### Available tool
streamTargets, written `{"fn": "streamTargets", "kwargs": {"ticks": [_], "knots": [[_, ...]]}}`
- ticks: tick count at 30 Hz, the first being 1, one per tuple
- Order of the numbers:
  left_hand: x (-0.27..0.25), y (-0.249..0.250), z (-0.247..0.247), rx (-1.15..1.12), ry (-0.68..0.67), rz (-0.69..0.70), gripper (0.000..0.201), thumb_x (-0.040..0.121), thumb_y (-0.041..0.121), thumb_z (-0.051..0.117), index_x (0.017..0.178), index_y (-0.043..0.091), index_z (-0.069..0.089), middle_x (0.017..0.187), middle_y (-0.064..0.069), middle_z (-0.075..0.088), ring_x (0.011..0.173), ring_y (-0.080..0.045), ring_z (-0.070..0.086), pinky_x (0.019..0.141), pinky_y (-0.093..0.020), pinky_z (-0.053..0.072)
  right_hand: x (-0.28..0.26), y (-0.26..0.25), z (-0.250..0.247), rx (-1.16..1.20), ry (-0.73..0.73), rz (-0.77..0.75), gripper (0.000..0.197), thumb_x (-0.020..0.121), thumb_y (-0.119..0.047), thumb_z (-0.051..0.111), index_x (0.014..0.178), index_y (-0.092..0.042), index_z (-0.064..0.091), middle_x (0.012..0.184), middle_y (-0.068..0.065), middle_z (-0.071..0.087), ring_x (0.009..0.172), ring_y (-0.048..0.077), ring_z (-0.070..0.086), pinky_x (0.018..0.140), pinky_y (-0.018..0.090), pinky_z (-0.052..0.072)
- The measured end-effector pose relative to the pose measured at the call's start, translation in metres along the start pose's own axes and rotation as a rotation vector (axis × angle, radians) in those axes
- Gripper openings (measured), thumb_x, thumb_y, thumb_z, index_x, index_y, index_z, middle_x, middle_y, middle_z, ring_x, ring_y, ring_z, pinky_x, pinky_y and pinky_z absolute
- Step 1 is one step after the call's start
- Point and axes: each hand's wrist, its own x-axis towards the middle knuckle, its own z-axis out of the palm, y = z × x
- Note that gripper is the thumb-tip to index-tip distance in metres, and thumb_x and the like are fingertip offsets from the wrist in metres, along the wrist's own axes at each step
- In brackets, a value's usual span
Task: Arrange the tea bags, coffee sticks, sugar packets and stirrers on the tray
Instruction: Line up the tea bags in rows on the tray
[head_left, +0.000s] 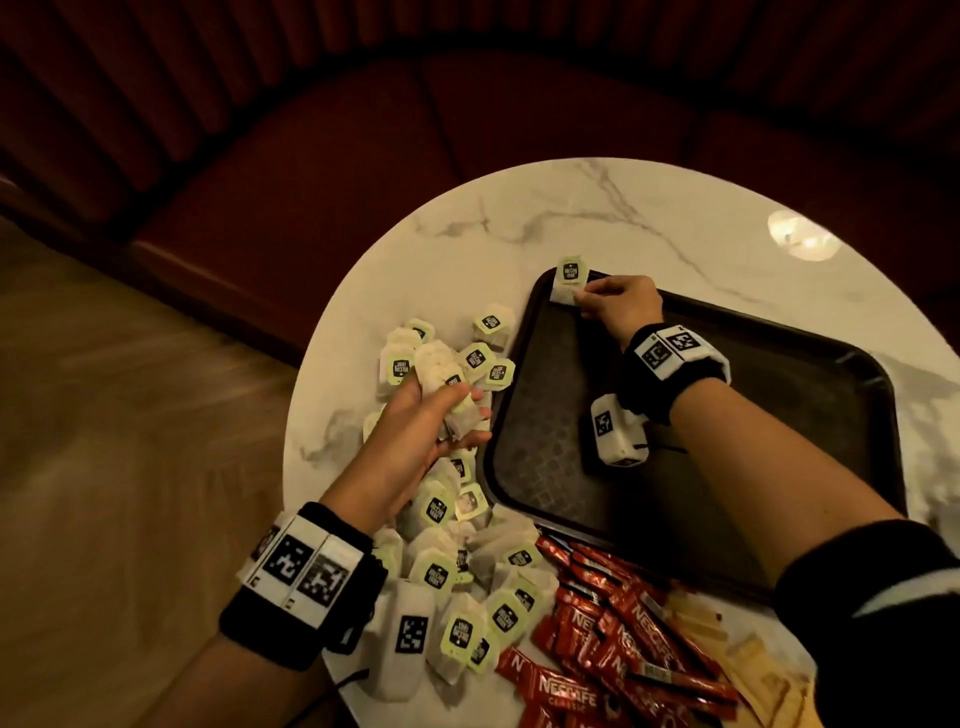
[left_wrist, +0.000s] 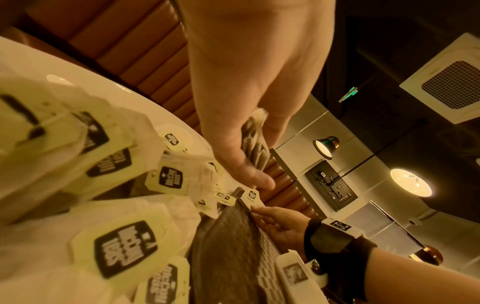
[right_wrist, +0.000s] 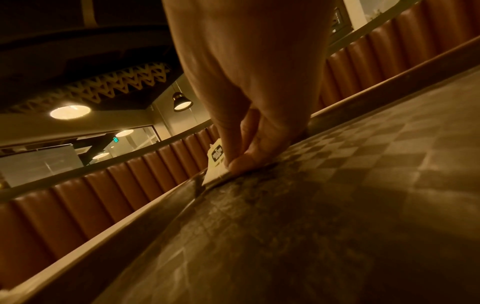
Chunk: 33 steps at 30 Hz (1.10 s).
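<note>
One tea bag (head_left: 569, 285) sits pinched by the right hand (head_left: 618, 306) at the tray's (head_left: 779, 395) far-left corner. Several more bags (head_left: 457, 410) are clutched in the left hand (head_left: 426, 431) above the loose pile (head_left: 467, 587).

The left hand (head_left: 415, 431) is hovering beside the tray's (head_left: 524, 441) near-left edge, palm turned up, its fingers curling round a bunch of tea bags (head_left: 457, 410). The right hand (head_left: 618, 306) is reaching across to the tray's far-left corner, knuckles up, its thumb and fingertips pinching a single tea bag (head_left: 569, 283) against the rim. Both wrists are wearing black bands.
</note>
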Motion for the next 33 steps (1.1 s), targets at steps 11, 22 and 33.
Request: {"fn": "streamTargets", "kwargs": {"ticks": [11,22,33], "knots": [[0.012,0.012,0.009,-0.273,-0.124,-0.025,0.027,0.097,0.003,0.045,0.121,-0.006,0.052,0.106,-0.025,0.066,0.090,-0.032,0.071,0.070,-0.034,0.061,-0.027,-0.009,-0.014,0.085,-0.021,-0.097,0.012,0.088,-0.025,0.071,0.077,-0.026,0.071,0.080,0.002,0.074,0.084,0.023,0.072,0.092,0.048,0.056],[-0.003,0.025,0.025,-0.103,-0.242,0.078,0.018,0.099,0.011,0.048,0.115,0.015,0.056,0.108,-0.003,0.071,0.092,-0.015,0.071,0.073,-0.030,0.060,-0.163,-0.037,-0.018,0.312,-0.417,-0.222,0.012,0.094,-0.017,0.063,0.102,-0.012,0.070,0.092,0.012,0.072,0.079,0.025,0.068,0.076,0.033,0.059],[-0.007,0.033,0.028,-0.035,-0.200,0.234,0.018,0.092,0.012,0.063,0.108,0.005,0.063,0.091,-0.006,0.073,0.072,-0.012,0.066,0.050,-0.019,0.047,-0.188,-0.040,-0.026,0.505,-0.281,-0.257,0.030,0.074,-0.011,0.075,0.103,-0.008,0.068,0.086,0.005,0.075,0.080,0.015,0.071,0.079,0.023,0.057]]}}
